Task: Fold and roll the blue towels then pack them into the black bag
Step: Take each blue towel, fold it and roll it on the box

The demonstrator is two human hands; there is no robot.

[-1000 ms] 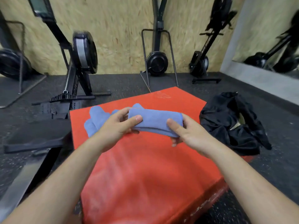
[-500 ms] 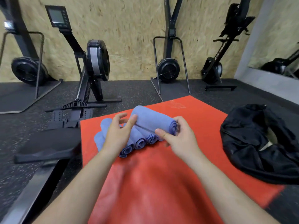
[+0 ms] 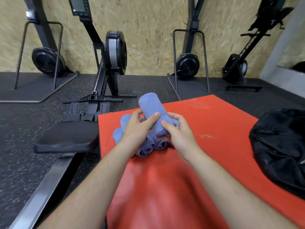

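Blue rolled towel (image 3: 151, 108) is gripped by left hand (image 3: 137, 131) and right hand (image 3: 179, 134) just above the other rolls (image 3: 145, 150) on the red mat (image 3: 214, 129). A slack release could unroll it or scatter them.

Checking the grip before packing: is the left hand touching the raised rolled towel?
Touching. In the head view the left hand grips the raised rolled towel, thumb lying across its front.

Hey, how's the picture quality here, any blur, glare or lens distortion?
Head view: wide-angle distortion stretches the frame edges; the chipboard wall looks slightly motion-smeared; the rolled towel, left hand and right hand are sharp; even light, faint sheen on the red mat.
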